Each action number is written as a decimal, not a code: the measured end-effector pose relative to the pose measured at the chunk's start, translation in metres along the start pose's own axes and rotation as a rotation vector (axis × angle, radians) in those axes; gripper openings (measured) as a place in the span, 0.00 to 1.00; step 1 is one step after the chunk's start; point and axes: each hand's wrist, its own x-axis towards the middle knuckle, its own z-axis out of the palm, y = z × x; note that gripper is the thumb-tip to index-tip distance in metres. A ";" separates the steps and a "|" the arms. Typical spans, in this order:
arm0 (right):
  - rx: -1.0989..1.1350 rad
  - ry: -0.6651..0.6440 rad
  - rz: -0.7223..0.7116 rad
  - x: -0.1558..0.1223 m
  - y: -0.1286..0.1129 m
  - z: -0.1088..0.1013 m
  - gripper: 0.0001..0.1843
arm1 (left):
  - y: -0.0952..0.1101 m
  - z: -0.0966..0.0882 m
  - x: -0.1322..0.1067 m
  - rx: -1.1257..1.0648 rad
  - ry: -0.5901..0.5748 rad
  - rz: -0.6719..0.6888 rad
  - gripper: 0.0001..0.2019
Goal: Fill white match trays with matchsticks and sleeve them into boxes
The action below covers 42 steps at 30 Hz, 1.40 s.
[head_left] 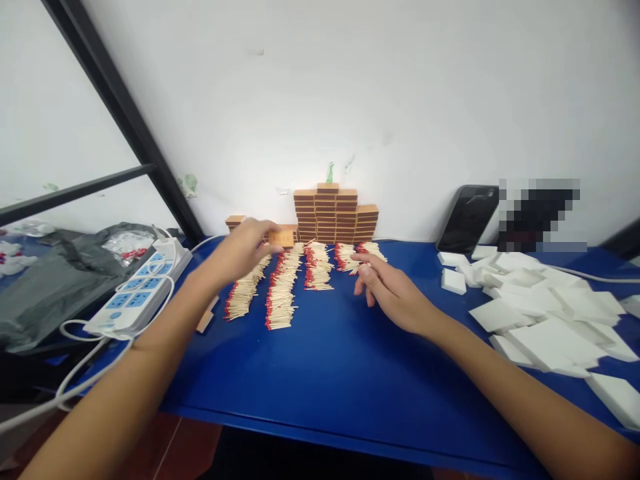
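My left hand [243,252] is closed on a small brown matchbox [281,238], held just above the far left rows of red-tipped matches [281,288]. These matches lie in several rows on the blue table [325,373]. My right hand [387,287] rests on the table near the right-hand match rows [346,257], fingers loosely curled and touching the matches. A stack of brown matchboxes [334,215] stands against the white wall behind the rows.
White flat boxes [545,313] are heaped at the right. A white and blue power strip [140,287] with cables lies at the left, beside a grey plastic bag [55,280]. A dark phone [467,217] leans against the wall. One loose matchbox [205,322] lies near my left forearm.
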 end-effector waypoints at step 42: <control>-0.406 0.069 -0.022 0.012 0.003 -0.030 0.23 | -0.094 0.015 0.046 0.396 -0.134 -0.030 0.14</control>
